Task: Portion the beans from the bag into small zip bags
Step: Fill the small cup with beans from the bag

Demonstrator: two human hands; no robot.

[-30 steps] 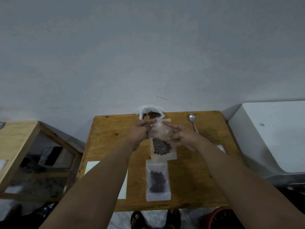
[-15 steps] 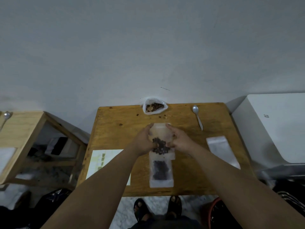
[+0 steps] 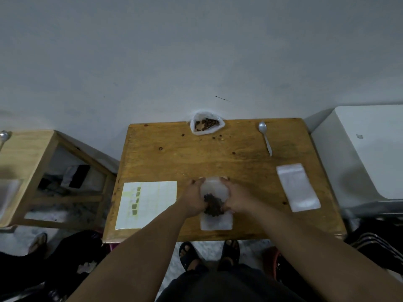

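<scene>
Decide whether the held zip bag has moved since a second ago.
Yes, the zip bag came toward the near edge of the table, away from the bean bag.

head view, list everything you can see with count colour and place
table: 1, brown wood, centre
bean bag: 1, white, open, table's far edge
loose beans: several, brown, near the bean bag
spoon: 1, silver, table's far right
empty zip bags: count unclear, clear, table's right side
held zip bag: 1, clear with dark beans, centre front
lower zip bag: 1, clear, front edge, partly covered
paper sheet: 1, white with green marks, table's front left
side table: 1, light wood, left
box: 1, white, right of the table
feet: 2, dark sandals, below the table
left hand: 1, grips the held zip bag's left side
right hand: 1, fingers round its right side
</scene>
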